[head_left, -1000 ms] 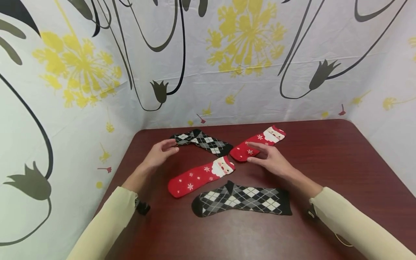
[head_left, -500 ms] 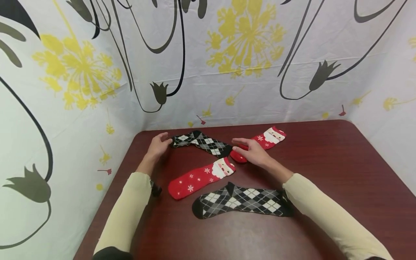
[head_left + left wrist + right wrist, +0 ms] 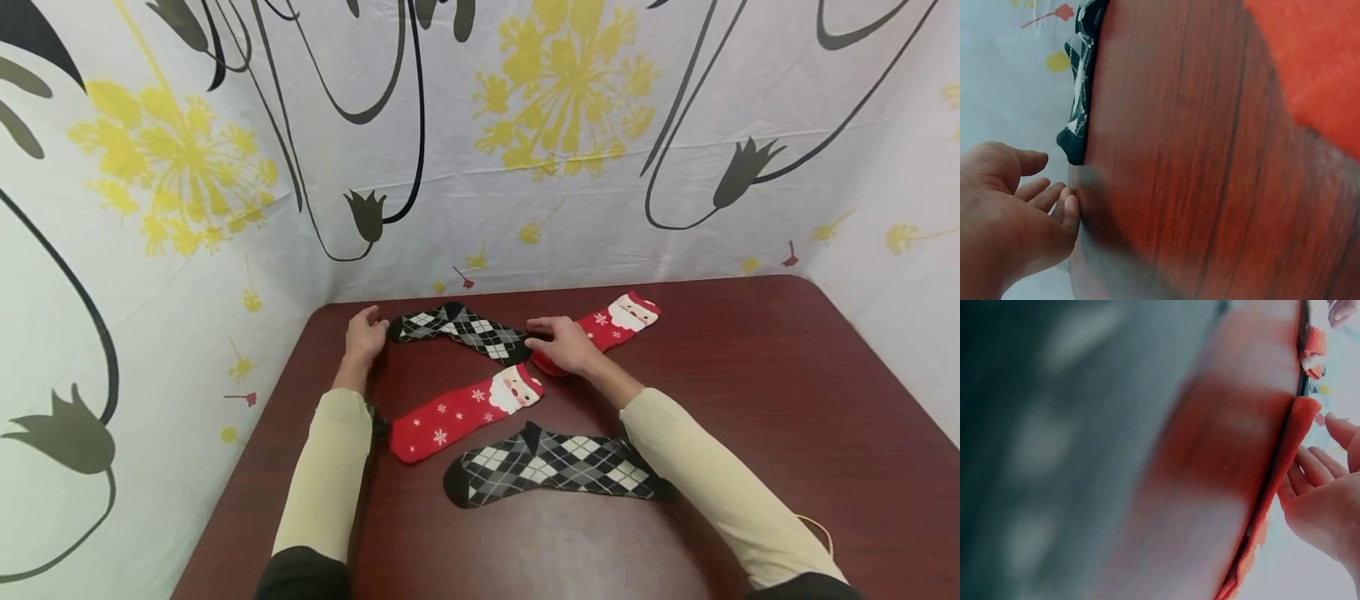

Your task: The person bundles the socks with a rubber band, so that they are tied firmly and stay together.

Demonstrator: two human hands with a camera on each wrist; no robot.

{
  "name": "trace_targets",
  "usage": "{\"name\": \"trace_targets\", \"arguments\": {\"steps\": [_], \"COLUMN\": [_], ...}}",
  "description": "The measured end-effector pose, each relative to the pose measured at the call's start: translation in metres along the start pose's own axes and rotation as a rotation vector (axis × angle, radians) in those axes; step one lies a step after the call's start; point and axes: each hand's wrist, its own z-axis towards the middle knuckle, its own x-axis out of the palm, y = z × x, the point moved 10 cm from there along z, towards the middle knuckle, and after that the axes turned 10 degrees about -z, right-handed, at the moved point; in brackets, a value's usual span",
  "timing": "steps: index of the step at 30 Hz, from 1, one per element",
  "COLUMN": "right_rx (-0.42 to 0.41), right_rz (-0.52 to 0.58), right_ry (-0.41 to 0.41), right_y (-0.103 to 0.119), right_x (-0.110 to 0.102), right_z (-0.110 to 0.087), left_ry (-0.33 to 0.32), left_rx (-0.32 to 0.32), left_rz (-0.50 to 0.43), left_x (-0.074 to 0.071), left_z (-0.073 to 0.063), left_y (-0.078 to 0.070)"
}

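The far black, grey and white argyle sock (image 3: 480,332) lies flat at the back of the table. My left hand (image 3: 366,335) is beside its dark left end. In the left wrist view, a small gap separates that hand's loosely bent fingers from the sock's end. My right hand (image 3: 566,346) hovers between the argyle sock's dark right end and the far red Santa sock (image 3: 622,319), covering part of the red one. Its fingers look relaxed in the right wrist view, close to the red sock (image 3: 1291,444); contact is unclear.
A second red Santa sock (image 3: 450,414) lies mid-table. Nearer, another argyle sock (image 3: 555,465) has its right end partly behind the right sleeve. Flower-printed cloth (image 3: 480,150) rises behind and beside the dark red-brown table (image 3: 735,367).
My left hand has moved forward to the far argyle sock's left end. My right hand has shifted left across the far red sock toward the argyle sock's right end. The socks look unmoved.
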Motion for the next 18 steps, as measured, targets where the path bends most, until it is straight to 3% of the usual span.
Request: {"name": "trace_targets", "arguments": {"steps": [11,18], "right_rx": [0.069,0.069], "right_rz": [-0.008,-0.073], "right_ry": [-0.077,-0.169], "right_y": [-0.0015,0.001], "right_x": [-0.0032,-0.0079], "right_z": [0.0015,0.003], "left_ry": [-0.036,-0.073], "left_rx": [0.051,0.095], "left_rz": [0.051,0.171], "left_x": [0.0046,0.008], "left_z": [-0.0013,0.0008], "left_y": [0.0014,-0.0033]}}
